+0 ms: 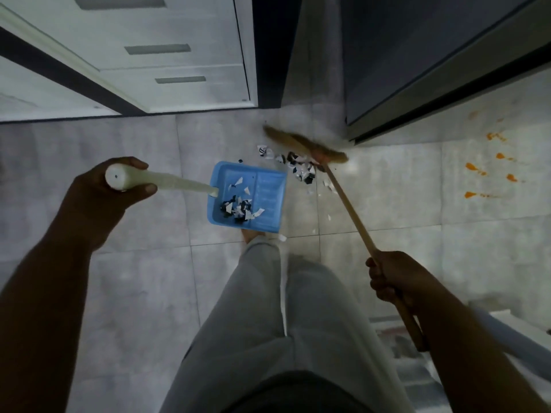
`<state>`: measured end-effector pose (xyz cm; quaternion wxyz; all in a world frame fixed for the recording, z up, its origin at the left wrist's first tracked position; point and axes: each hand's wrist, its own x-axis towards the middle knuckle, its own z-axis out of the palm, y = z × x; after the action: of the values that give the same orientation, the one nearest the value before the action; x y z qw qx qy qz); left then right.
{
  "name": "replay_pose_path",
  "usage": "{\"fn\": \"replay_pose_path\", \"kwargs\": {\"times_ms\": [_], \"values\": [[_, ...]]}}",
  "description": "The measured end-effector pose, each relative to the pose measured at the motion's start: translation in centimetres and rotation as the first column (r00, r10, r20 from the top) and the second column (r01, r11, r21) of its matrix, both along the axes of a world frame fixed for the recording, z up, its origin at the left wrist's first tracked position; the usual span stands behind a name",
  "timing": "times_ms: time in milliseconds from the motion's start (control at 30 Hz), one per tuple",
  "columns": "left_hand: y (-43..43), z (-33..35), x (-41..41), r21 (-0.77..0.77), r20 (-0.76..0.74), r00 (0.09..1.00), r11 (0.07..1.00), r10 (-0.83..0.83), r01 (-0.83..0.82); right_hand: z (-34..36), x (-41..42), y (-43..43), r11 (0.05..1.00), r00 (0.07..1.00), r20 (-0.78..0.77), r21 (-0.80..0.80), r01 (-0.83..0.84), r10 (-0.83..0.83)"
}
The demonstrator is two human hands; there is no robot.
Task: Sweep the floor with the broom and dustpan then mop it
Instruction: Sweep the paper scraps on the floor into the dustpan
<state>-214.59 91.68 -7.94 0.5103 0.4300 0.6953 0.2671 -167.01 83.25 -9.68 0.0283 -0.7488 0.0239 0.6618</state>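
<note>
Sweeping partly done: the left hand (104, 186) grips the blue dustpan (249, 198), already holding scraps, the right hand (393, 278) grips the broom (307, 150) behind the remaining paper scraps (298, 166) on the floor (134, 278); orange stains (477, 169) await mopping.

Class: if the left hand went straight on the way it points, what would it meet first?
Following the white handle the left hand grips, probably the blue dustpan, though depth is unclear.
</note>
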Motion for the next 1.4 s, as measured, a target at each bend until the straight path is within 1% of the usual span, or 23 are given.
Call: {"fn": "replay_pose_path", "kwargs": {"times_ms": [133, 233, 300, 367, 433, 533, 600, 700, 800, 933, 1067, 1200, 1300, 1333, 1400], "values": [[-3.3, -0.3, 0.3, -0.016, -0.029, 0.999, 1.0, 0.018, -0.019, -2.1, -1.3, 2.0, 0.995, 0.999, 0.008, 0.089, -0.043, 0.043], [-6.8, -0.7, 0.6, 0.012, -0.067, 0.998, 1.0, -0.007, 0.008, -5.8, -3.5, 4.8, 0.976, 0.986, 0.065, 0.143, -0.164, 0.156], [-9.1, -0.9, 0.8, 0.043, -0.077, 0.996, 0.998, -0.035, 0.038, -7.7, -4.6, 5.3, 0.964, 0.972, 0.07, 0.125, -0.233, 0.226], [-11.1, -1.0, 0.6, 0.062, -0.084, 0.996, 0.997, -0.04, 0.045, -8.7, -4.9, 4.1, 0.952, 0.954, 0.061, 0.073, -0.296, 0.292], [-12.8, -0.9, 0.2, 0.081, -0.099, 0.995, 0.996, -0.025, 0.033, -8.9, -4.4, 1.7, 0.933, 0.933, 0.039, 0.023, -0.359, 0.358], [-15.8, -0.7, -0.4, 0.101, -0.077, 0.997, 0.995, 0.006, 0.002, -7.9, -2.7, -3.3, 0.905, 0.904, 0.047, -0.022, -0.425, 0.426], [-17.9, -0.7, -1.0, 0.112, -0.055, 0.998, 0.993, 0.034, -0.028, -6.5, -1.2, -6.7, 0.915, 0.913, 0.061, -0.029, -0.402, 0.403], [-20.2, -1.2, -2.5, 0.112, -0.027, 0.999, 0.993, 0.044, -0.041, -3.8, 0.8, -11.0, 0.955, 0.954, 0.054, -0.047, -0.292, 0.295], [-21.6, -2.2, -4.0, 0.101, -0.016, 0.998, 0.993, 0.068, -0.066, -1.0, 1.0, -13.5, 0.974, 0.973, 0.04, -0.001, -0.227, 0.227], [-23.6, -3.9, -6.7, 0.073, -0.011, 0.997, 0.994, 0.082, -0.081, 0.9, -2.1, -13.7, 0.983, 0.984, 0.0, 0.05, -0.179, 0.179], [-25.3, -4.8, -11.2, 0.065, -0.046, 0.997, 0.996, 0.065, -0.062, -1.1, -8.5, -10.6, 0.972, 0.98, -0.009, 0.136, -0.193, 0.196], [-26.6, -5.2, -15.4, 0.032, -0.067, 0.993, 0.995, 0.092, -0.091, -5.0, -15.1, -6.8, 0.937, 0.951, 0.0, 0.17, -0.304, 0.309], [-27.4, -4.6, -17.3, 0.075, -0.085, 0.99, 0.991, 0.113, -0.107, -7.2, -17.8, -5.6, 0.92, 0.925, 0.02, 0.095, -0.379, 0.379], [-27.4, -4.4, -17.7, 0.08, -0.083, 0.99, 0.991, 0.113, -0.106, -7.4, -17.9, -6.0, 0.897, 0.9, 0.045, 0.076, -0.435, 0.433], [-27.4, -3.9, -18.0, 0.08, -0.079, 0.991, 0.991, 0.111, -0.104, -7.3, -17.4, -7.9, 0.823, 0.822, 0.117, 0.06, -0.565, 0.557]]}}
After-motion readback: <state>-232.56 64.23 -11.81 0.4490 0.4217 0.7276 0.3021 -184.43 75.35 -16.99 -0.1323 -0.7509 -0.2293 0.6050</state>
